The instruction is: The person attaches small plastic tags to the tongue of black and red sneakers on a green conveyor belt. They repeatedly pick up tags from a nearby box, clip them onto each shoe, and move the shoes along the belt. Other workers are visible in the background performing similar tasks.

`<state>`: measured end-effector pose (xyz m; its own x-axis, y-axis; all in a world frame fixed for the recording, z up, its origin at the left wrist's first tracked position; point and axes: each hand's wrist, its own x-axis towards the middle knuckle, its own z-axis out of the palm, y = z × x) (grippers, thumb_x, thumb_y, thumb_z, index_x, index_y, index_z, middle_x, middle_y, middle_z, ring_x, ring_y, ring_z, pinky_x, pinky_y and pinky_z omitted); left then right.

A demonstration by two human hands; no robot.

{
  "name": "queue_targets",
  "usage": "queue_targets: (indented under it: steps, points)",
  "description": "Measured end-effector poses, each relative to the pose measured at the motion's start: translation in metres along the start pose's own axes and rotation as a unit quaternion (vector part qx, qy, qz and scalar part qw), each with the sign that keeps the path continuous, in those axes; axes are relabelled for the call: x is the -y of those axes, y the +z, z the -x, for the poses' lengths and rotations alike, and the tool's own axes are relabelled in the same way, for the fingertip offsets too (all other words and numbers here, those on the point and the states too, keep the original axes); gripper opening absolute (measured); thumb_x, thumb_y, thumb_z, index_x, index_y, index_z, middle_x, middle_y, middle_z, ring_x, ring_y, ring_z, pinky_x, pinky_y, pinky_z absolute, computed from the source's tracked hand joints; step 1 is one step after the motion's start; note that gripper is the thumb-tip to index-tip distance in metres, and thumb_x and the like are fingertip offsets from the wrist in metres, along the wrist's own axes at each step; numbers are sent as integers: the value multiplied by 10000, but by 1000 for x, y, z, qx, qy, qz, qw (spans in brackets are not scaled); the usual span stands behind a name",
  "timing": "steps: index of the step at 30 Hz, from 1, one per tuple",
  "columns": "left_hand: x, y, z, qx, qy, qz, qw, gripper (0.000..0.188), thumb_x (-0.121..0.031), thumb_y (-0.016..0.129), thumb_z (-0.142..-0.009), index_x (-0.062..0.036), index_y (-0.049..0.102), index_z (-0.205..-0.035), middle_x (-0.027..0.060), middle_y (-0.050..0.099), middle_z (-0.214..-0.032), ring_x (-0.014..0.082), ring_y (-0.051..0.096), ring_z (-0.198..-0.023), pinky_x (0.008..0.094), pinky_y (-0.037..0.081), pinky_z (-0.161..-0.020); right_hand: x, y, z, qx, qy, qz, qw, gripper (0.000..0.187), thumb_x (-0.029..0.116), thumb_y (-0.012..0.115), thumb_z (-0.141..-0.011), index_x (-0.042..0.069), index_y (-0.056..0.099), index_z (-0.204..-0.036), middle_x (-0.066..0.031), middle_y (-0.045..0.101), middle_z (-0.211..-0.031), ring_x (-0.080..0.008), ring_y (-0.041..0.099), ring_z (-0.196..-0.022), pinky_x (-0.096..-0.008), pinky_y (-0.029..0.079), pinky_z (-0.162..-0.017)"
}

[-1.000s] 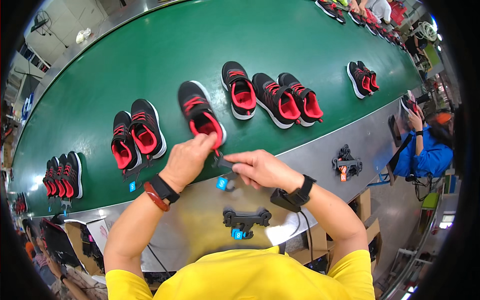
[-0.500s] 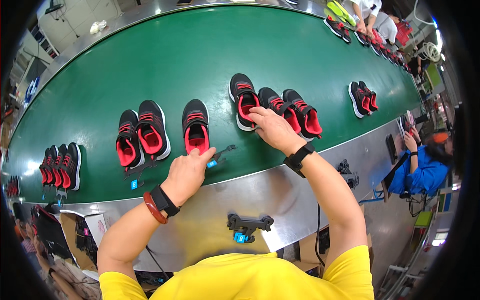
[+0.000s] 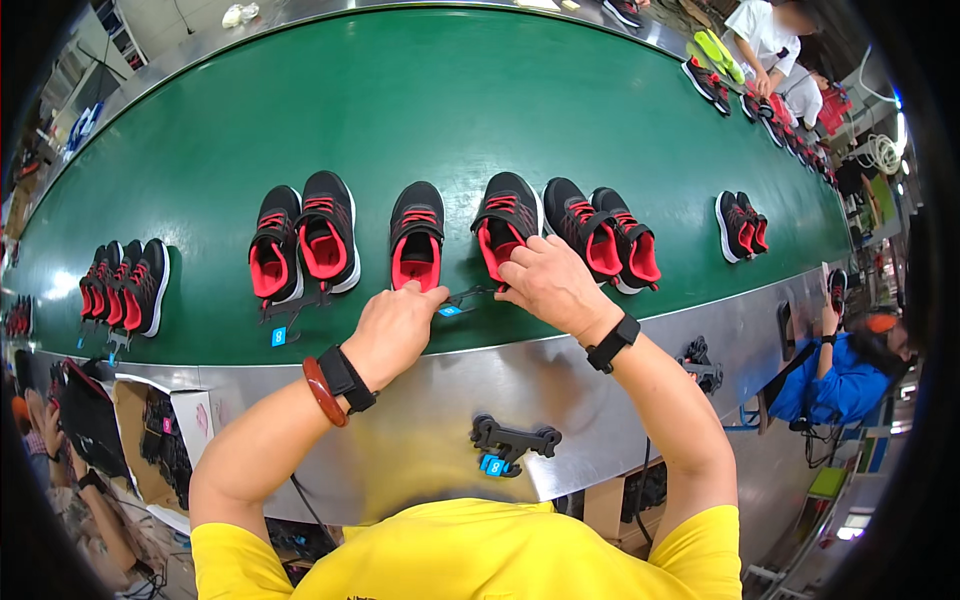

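A wide green conveyor belt point(image 3: 420, 110) filled the upper part of the view, bordered along its near edge by a steel rim point(image 3: 600, 370), in a busy workshop with other workers seated at the far right corner and low on the right. Rows of black shoes with red linings stood on the belt in pairs. Near the middle of the near edge, a single black and red shoe point(image 3: 417, 247) stood toe away from the person, and just to its right lay a second shoe point(image 3: 507, 222). The right hand point(image 3: 550, 283) rested on the heel of that second shoe, its fingers closed on the heel edge. The left hand point(image 3: 397, 330) sat at the belt's near edge, just below the single shoe, fingers curled around one end of a black hanger clip point(image 3: 465, 296) with a small blue tag point(image 3: 450, 311); the clip spanned the gap between the two hands. Another black hanger point(image 3: 515, 438) with a blue tag lay on the steel rim. A cardboard box point(image 3: 150, 440) stood under the rim at the lower left, holding dark items that could not be made out.
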<state>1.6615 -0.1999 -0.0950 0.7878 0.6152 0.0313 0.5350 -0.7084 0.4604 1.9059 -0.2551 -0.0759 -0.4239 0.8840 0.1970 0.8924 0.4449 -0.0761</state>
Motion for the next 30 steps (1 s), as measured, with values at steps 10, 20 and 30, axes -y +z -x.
queue_targets:
  steps: [10, 20, 30]
  points:
    - [-1, 2, 1, -12, -26, -30, 999, 291, -25, 601, -809, -81, 655, -1090, 168, 620, -796, 362, 634, -700, 464, 508, -634, 7, -2, -11, 10, -18, 17, 1000, 200, 273, 750, -751, 115, 642, -810, -14, 555, -761, -207, 540, -820, -351, 425, -731]
    - [-5, 4, 0, -14, -25, -19, 999, 241, -42, 499, -835, -43, 632, -1036, 225, 617, -826, 399, 640, -702, 482, 528, -643, 4, -1, -11, 11, -20, 25, 999, 191, 275, 744, -758, 114, 661, -817, -20, 563, -757, -204, 550, -812, -356, 426, -737]
    - [-9, -1, -1, -46, -42, 79, 995, 234, -31, 586, -836, -64, 673, -1051, 191, 621, -896, 387, 633, -818, 464, 513, -679, 16, 9, -25, 73, -16, 113, 991, 97, 195, 632, -787, 107, 659, -755, -37, 624, -738, -220, 581, -826, -357, 417, -736]
